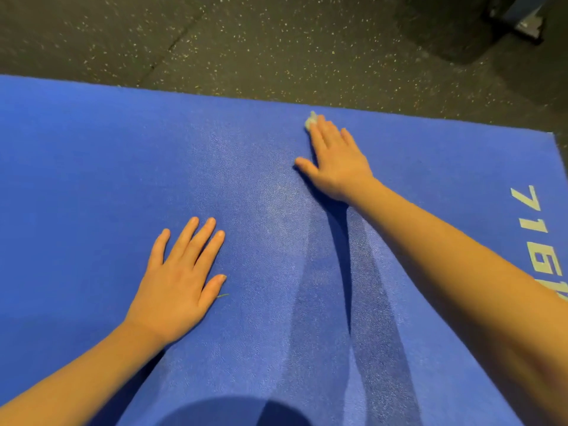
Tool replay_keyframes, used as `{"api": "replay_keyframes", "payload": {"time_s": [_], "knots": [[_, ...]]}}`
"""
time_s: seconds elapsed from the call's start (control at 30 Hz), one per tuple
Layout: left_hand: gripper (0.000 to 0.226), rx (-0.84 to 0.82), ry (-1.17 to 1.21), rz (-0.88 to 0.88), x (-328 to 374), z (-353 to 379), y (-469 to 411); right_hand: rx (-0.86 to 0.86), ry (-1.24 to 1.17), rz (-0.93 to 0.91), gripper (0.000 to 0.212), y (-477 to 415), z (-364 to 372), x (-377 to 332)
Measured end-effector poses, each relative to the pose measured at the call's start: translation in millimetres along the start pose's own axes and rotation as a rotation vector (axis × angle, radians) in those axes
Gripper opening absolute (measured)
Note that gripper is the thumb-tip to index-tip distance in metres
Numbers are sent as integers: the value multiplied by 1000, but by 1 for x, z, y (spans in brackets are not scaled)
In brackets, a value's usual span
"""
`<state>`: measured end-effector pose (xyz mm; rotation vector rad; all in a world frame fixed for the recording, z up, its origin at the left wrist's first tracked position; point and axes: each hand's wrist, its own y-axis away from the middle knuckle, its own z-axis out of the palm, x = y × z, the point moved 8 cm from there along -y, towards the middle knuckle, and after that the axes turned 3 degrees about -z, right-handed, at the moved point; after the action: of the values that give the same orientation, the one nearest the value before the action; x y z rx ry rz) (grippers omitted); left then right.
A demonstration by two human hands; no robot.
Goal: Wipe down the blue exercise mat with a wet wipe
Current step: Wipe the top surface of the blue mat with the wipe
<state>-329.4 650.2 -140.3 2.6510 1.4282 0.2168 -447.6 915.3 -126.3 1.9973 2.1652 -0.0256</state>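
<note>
The right hand lies flat with straight fingers, pressing a small crumpled white wet wipe onto the blue textured foam exercise mat close to its far edge. The left hand rests palm-down on the mat, fingers spread and holding nothing, nearer the person and left of the right hand. Dark speckled rubber floor lies beyond the right hand.

Pale printed characters on blue mat, near its right edge — turned sideways to camera, read roughly as "716". Next characters partly covered by forearm — not readable.
</note>
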Motion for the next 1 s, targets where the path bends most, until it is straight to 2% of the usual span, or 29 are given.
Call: {"api": "replay_keyframes", "payload": {"time_s": [0.13, 0.17, 0.2, 0.27, 0.33, 0.37, 0.43, 0.5, 0.57, 0.63, 0.67, 0.73, 0.83, 0.9, 1.0], "knots": [[67, -7, -5, 2, 0, 0, 1, 6, -151, 373, 78, -29, -3, 22], [66, -10, -7, 4, 0, 0, 1, 33, -206, 360, 83, -34, -4, 7], [66, -14, -7, 4, 0, 0, 1, 34, -229, 265, 85, -38, -3, -17], [66, -18, -6, 3, 0, 0, 1, -55, -149, -19, 84, -32, 7, -61], [66, -19, -4, 5, 0, 0, 0, -85, -36, -153, 80, -29, 10, -60], [65, -18, -4, 7, 1, 0, 0, -60, -14, -112, 76, -33, 5, -48], [65, -17, -8, 10, 1, 0, 0, -50, -39, 97, 72, -41, -1, -19], [66, -21, -12, 9, 0, 0, 0, -46, -111, 215, 74, -42, 1, -21], [67, -29, -11, 6, 0, 1, 0, -29, -163, 60, 77, -32, 5, -60], [68, -33, -10, 2, 0, 1, 0, -87, -100, -208, 80, -7, 15, -93], [68, -32, -8, 2, 0, 1, 0, -110, -40, -284, 79, -1, 16, -90], [68, -26, -3, 4, 0, 0, 0, -86, 20, -213, 73, -8, 8, -62], [68, -19, -6, 5, 0, 0, 0, -58, -60, 69, 70, -9, -1, -35], [69, -16, -5, 2, -1, 0, 1, -34, -128, 11, 75, 7, 4, -63], [69, -6, 1, 2, -2, -1, 1, -124, -90, -267, 80, 51, 17, -96]]}}
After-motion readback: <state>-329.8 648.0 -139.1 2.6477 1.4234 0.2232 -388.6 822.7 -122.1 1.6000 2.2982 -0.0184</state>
